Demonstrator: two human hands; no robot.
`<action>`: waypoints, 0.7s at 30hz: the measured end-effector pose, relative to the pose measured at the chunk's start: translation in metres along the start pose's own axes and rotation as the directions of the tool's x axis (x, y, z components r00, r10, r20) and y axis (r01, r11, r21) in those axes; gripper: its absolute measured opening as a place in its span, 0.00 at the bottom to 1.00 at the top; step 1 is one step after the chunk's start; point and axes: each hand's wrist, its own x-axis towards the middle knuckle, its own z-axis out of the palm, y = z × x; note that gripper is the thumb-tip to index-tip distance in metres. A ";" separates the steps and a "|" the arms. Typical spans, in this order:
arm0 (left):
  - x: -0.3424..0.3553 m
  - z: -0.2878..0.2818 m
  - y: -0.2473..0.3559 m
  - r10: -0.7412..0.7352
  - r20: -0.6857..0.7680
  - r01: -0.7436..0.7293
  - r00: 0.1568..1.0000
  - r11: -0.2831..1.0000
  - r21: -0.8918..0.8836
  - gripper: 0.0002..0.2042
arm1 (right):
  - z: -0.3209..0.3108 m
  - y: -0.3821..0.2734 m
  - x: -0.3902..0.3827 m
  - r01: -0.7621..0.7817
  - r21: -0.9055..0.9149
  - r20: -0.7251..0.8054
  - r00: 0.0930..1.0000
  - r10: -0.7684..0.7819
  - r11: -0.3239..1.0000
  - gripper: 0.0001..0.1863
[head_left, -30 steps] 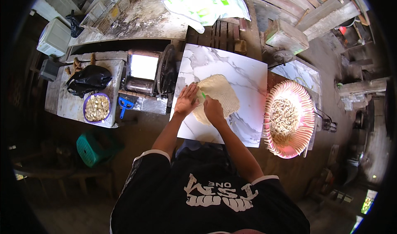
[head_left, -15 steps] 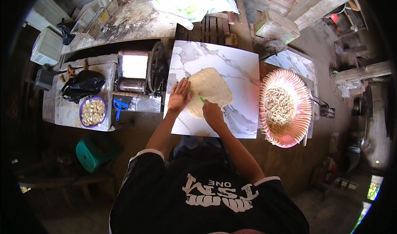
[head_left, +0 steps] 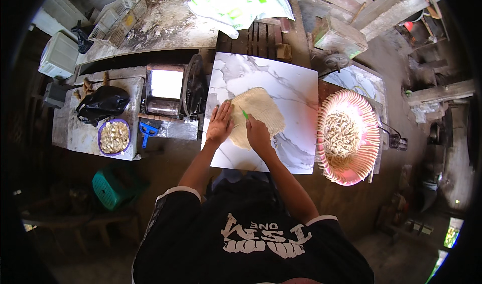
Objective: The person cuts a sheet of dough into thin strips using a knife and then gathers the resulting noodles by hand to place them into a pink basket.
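Observation:
A flattened sheet of pale dough [head_left: 266,112] with ridged marks lies on a white marble-patterned board [head_left: 293,151] in front of me. My left hand [head_left: 219,124] rests flat with its fingers stretched out, at the dough's left edge. Over the dough, my right hand [head_left: 258,134] is closed round a small green knife [head_left: 244,114]. The knife slants toward the far left part of the sheet; its tip is too small to make out clearly.
Right of the board stands a pink basket [head_left: 372,156] holding many thin pale strips. A roller machine with a wheel [head_left: 193,85] stands close on the left. Farther left are a purple-rimmed bowl [head_left: 129,133], a black bag [head_left: 103,103] and a green stool [head_left: 108,188].
My right hand and the knife have moved a little farther away from me across the dough. My left hand stays flat at its edge. The whole view has shifted slightly.

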 end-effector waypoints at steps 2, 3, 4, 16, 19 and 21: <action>-0.002 0.000 0.001 0.003 0.000 -0.003 1.000 1.000 0.003 0.26 | 0.005 -0.004 0.006 0.020 -0.020 0.035 0.999 -0.019 1.000 0.15; -0.002 0.001 0.002 0.012 0.001 -0.012 1.000 1.000 -0.003 0.26 | 0.006 -0.005 0.008 0.028 -0.018 0.044 0.999 -0.027 0.999 0.15; -0.002 0.002 0.003 0.013 0.000 -0.013 1.000 1.000 -0.002 0.26 | 0.008 -0.005 0.010 0.032 -0.049 0.062 0.998 -0.029 0.998 0.16; -0.003 0.006 0.018 0.034 -0.046 -0.035 0.998 0.999 -0.021 0.26 | 0.004 -0.006 0.016 0.010 -0.110 0.144 0.990 0.006 0.994 0.15; -0.001 0.006 0.017 0.026 -0.040 -0.026 0.999 1.000 -0.006 0.26 | 0.004 -0.004 0.018 0.029 -0.105 0.145 0.989 -0.013 0.994 0.15; 0.001 0.004 0.016 0.013 -0.032 -0.014 0.999 1.000 -0.018 0.26 | 0.005 -0.002 0.020 0.037 -0.099 0.136 0.990 -0.024 0.994 0.14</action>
